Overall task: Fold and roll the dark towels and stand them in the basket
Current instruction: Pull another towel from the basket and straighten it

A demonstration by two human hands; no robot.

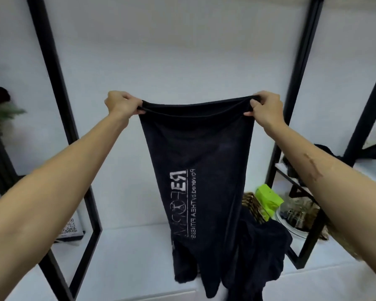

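The left hand (pixel 121 103) and the right hand (pixel 266 105) each pinch one top corner of a dark towel (pixel 201 170), which hangs stretched between them, its lower end reaching the white shelf (pixel 126 253) below. To fold it well, I think both corners should stay level and be brought together evenly. The white print reads "Powered by THEA FITNESS" beside a bigger logo starting with "RE". Below the right hand, a woven basket (pixel 253 204) stands behind another dark towel (pixel 263 250).

The white desk (pixel 128 257) runs under black frame bars (pixel 52 105). The bottom end of a dark towel (pixel 204 268) rests on it in the middle. Just beside that, a crumpled dark towel (pixel 263 253) lies in a heap. Farther right sit a woven basket (pixel 253 205), a green box (pixel 267 198) and a glass bowl (pixel 295 218). A card (pixel 71 230) lies at the left.
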